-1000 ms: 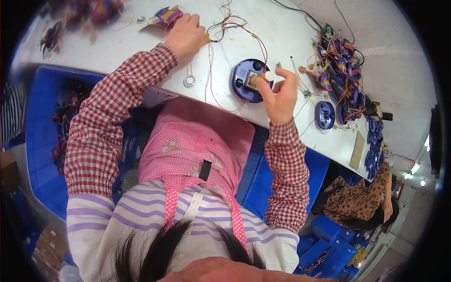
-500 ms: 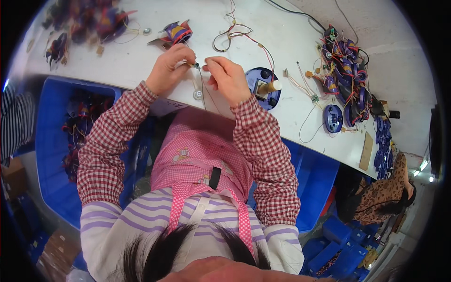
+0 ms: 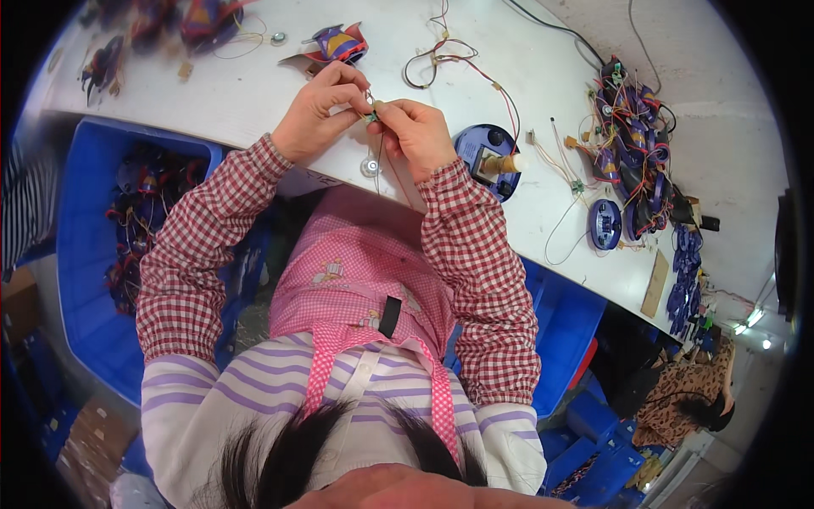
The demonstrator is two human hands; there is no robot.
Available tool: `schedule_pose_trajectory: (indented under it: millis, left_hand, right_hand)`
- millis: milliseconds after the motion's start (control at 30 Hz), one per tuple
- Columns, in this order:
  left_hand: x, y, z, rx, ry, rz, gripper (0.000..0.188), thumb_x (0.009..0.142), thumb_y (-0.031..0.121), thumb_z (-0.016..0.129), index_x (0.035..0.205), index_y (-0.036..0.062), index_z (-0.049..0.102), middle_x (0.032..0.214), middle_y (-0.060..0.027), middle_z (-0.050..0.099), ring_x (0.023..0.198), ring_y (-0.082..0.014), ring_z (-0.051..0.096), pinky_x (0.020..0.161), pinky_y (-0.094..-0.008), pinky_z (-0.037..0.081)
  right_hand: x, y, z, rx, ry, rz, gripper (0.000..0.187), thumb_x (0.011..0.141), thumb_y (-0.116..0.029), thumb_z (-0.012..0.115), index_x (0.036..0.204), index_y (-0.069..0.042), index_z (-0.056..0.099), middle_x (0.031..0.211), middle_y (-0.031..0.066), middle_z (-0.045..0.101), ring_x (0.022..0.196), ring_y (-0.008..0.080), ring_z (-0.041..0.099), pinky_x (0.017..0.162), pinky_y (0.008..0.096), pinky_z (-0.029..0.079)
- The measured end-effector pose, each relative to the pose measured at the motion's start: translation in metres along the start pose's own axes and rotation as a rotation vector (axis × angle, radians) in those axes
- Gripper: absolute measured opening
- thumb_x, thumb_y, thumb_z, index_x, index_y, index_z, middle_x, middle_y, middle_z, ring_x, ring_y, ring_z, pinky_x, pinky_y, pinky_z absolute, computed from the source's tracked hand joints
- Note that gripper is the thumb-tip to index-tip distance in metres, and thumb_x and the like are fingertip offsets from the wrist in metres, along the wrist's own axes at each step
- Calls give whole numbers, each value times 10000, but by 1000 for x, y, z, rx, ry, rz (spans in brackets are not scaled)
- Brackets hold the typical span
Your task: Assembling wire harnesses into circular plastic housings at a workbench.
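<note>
Above the table's near edge, my left hand [image 3: 320,114] pinches a small green circuit board [image 3: 371,117] with thin wires on it. My right hand [image 3: 417,140] is closed at the board's right side, thumb and finger pressed together. What the right fingertips hold is too small to make out. Thin wires hang from between the hands toward the table edge. Just below the hands lies a small round silver disc [image 3: 370,166]. Beyond my left hand rests a purple, yellow and red toy part [image 3: 339,44]. Right of my right hand is a purple round base [image 3: 476,142] with a tan cylinder [image 3: 514,164].
Wired toy parts [image 3: 632,153] pile up at the right, beside a small purple oval piece [image 3: 604,225]. A loose cable [image 3: 424,64] runs over the white table [image 3: 246,93]. More parts lie far left. Blue bins [image 3: 93,254] stand below the near edge, the left one holding toy parts.
My right fingers, apart from the board before, have closed in against its right side. My left hand still pinches it. The whole view has shifted slightly.
</note>
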State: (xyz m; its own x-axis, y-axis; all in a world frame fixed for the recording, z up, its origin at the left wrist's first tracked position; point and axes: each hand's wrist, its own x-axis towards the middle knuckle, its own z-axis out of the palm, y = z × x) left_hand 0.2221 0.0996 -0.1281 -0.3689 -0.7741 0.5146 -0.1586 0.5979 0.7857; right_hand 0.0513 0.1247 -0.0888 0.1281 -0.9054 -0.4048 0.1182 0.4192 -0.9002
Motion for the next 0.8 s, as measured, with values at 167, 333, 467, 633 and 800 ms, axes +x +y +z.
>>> schedule_pose_trajectory:
  millis: [167, 333, 467, 633, 800]
  left_hand:
    - [2, 0, 3, 57, -11, 20, 201, 755, -64, 582, 895, 59, 657, 991, -47, 537, 886, -154, 505, 763, -229, 422]
    - [3, 3, 3, 67, -12, -44, 191, 774, -49, 580, 926, 43, 652, 968, -53, 549, 848, -147, 518, 750, -226, 426]
    - [2, 6, 1, 85, 18, -54, 191, 789, -37, 572, 953, 33, 642, 949, -54, 554, 828, -145, 524, 738, -227, 431]
    - [2, 11, -4, 150, 99, -7, 208, 814, -17, 556, 1007, 21, 621, 916, -54, 560, 803, -144, 530, 718, -232, 443]
    - [-19, 10, -24, 290, 98, -72, 262, 822, -12, 545, 1079, 6, 592, 937, -62, 559, 815, -153, 531, 733, -234, 439]
  right_hand:
    - [2, 3, -10, 96, -17, 14, 212, 884, -175, 585, 939, 26, 628, 723, 76, 640, 508, 54, 492, 428, 139, 359]
    - [-4, -2, -4, 40, 48, -13, 197, 880, -167, 598, 958, 11, 630, 744, 71, 645, 529, 60, 499, 452, 149, 373]
    - [-1, 14, -6, -274, 88, -336, 190, 876, -163, 600, 975, -4, 630, 777, 66, 653, 577, 80, 526, 498, 172, 403]
    - [12, 28, -10, -586, 149, -653, 191, 869, -162, 596, 993, -20, 627, 820, 56, 663, 661, 114, 572, 575, 211, 444]
    - [19, 35, -13, -629, 222, -644, 197, 855, -152, 589, 991, -12, 619, 840, 79, 663, 709, 170, 600, 635, 261, 466]
